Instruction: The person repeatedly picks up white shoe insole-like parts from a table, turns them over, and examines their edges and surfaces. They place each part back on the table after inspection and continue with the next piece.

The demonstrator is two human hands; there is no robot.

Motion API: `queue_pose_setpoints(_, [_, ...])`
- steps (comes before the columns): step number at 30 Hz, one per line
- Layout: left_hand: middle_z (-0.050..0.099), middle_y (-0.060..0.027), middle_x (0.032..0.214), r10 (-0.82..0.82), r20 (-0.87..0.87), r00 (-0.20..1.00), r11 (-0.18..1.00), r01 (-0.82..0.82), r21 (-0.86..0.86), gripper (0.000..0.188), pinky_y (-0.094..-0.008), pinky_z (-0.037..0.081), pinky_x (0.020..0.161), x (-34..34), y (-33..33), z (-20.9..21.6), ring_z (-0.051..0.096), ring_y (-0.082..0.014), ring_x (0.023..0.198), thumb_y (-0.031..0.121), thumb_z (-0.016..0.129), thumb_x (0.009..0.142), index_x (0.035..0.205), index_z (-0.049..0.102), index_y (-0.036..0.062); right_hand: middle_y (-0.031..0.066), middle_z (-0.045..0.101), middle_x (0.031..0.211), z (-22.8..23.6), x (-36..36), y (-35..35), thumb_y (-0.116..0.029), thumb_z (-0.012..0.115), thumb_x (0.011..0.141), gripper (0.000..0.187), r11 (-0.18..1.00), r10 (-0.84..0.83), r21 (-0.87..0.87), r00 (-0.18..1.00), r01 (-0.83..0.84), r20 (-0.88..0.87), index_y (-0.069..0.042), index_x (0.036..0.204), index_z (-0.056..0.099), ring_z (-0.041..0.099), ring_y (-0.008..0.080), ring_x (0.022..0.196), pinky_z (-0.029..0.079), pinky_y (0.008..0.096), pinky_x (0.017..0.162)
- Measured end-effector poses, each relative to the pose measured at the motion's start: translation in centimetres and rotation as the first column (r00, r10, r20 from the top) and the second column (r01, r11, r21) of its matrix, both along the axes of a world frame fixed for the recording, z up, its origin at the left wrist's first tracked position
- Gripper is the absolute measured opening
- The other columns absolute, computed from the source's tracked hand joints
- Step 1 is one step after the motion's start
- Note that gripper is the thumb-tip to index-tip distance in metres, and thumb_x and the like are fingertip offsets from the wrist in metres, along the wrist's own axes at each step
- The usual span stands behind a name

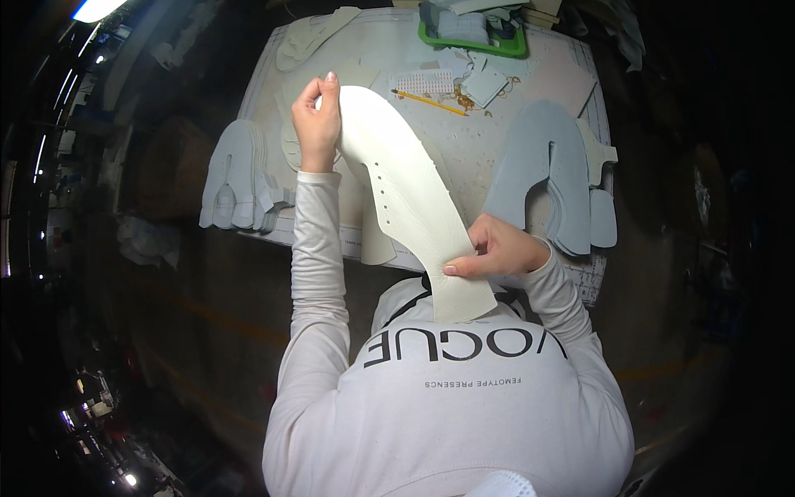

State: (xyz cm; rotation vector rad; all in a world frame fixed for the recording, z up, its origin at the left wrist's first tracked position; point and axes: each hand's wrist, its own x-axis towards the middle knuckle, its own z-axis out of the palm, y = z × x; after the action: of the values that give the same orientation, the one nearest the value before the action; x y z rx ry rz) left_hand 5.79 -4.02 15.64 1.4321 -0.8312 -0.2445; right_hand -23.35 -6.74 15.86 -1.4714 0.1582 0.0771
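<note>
Between my two hands, above the near part of the table, a cream leather shoe-upper piece (406, 178) is held up at a slant. Its curved edge carries a row of several small holes. My left hand (317, 124) is closed on the rounded far end, fingers curled at the upper left edge. Near the narrower end, my right hand (503, 248) grips the piece with the thumb flat on top; its fingers are partly hidden behind. Another cream piece (377, 236) lies below at the table's near edge, partly covered by the held one.
Stacked grey upper pieces sit on the white table (464, 153): one stack (571, 166) at right, another (240, 153) at left. Cream pieces (310, 41) lie far left. Toward the back are a yellow pencil (431, 103), rubber bands (472, 103) and a green basket (489, 47).
</note>
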Motion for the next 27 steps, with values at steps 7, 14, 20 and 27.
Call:
queue_pose_setpoints(7, [0.041,0.0064,0.058,-0.017,-0.053,0.998,0.999,0.019,0.037,0.038,-0.022,0.026,0.049,0.9,-0.3,-1.9,0.032,-0.0035,0.056,0.024,0.058,0.091,0.06,0.046,0.0048,0.0051,0.063,0.065,0.1,-2.4,0.4,-0.023,0.069,0.081,0.028,0.996,0.09,0.005,0.995,-0.089,-0.036,0.005,0.08,0.069,0.051,0.0075,0.05,0.038,0.0197,0.046])
queue_pose_setpoints(14, [0.042,0.0063,0.059,0.018,-0.193,0.981,0.991,0.008,0.132,0.039,-0.0224,0.026,0.05,1.5,0.2,-5.8,0.031,-0.0043,0.056,0.027,0.058,0.091,0.06,0.045,0.0069,0.0076,0.068,0.071,-0.5,-4.6,-1.6,-0.011,0.063,0.084,0.018,0.958,0.238,0.205,0.957,-0.202,-0.165,0.005,0.087,0.069,0.063,0.0079,0.062,0.047,0.0171,0.054])
queue_pose_setpoints(20, [0.063,-0.0003,0.073,0.063,-0.367,0.928,0.905,0.102,0.414,0.027,-0.0213,0.043,0.064,-0.5,2.3,-9.1,0.054,-0.006,0.068,0.03,0.064,0.087,0.081,0.067,0.0039,0.0085,0.068,0.074,-0.7,-4.7,-3.9,-0.008,0.062,0.084,0.015,0.969,0.164,0.194,0.985,-0.15,-0.059,0.005,0.088,0.068,0.063,0.0098,0.061,0.051,0.02,0.059])
queue_pose_setpoints(27, [0.067,-0.0043,0.095,-0.348,-0.289,0.892,0.789,0.445,0.423,0.024,-0.0228,0.047,0.076,-3.1,3.7,-9.4,0.058,-0.008,0.082,0.019,0.066,0.085,0.106,0.068,0.0072,0.0091,0.067,0.077,-2.1,-0.1,-5.0,-0.008,0.059,0.086,0.016,0.868,-0.473,-0.134,0.878,0.478,0.071,0.002,0.093,0.067,0.065,0.0136,0.068,0.052,0.0224,0.064])
